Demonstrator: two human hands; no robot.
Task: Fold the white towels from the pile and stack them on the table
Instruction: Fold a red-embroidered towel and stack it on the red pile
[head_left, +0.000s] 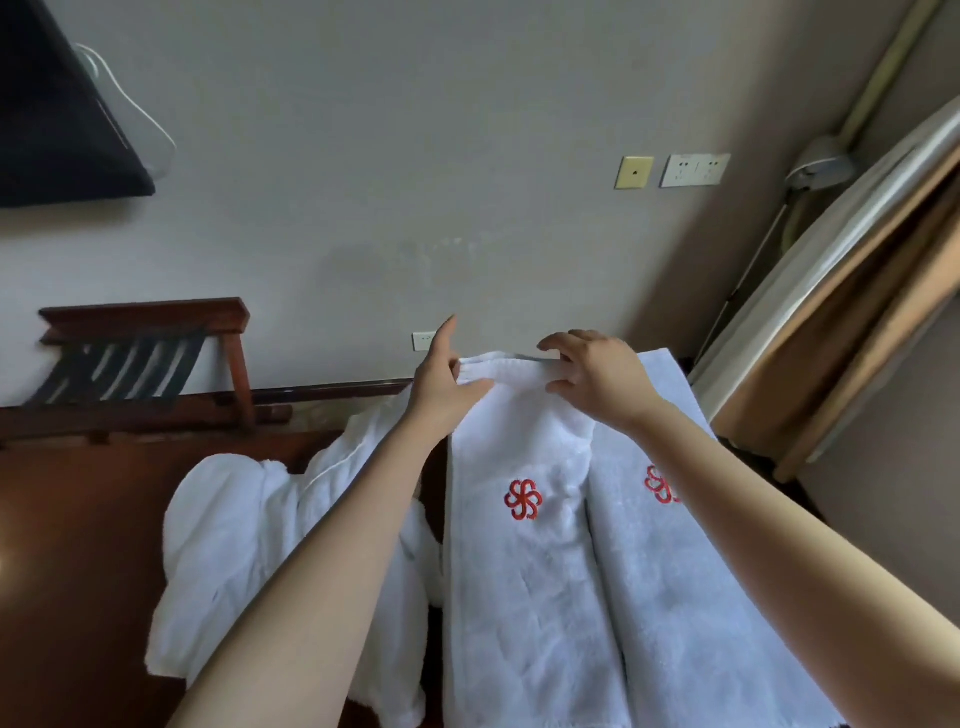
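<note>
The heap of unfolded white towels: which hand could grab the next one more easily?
Probably the left hand: the heap lies directly beside that arm, while the right hand would have to cross the towel both hands pinch.

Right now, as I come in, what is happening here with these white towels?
A person is folding a white towel that bears a red emblem. The left hand and the right hand both pinch its far edge. It lies lengthwise, and its right side seems to overlap a second towel with the same emblem. A pile of unfolded white linen lies to the left on the dark wooden table.
</note>
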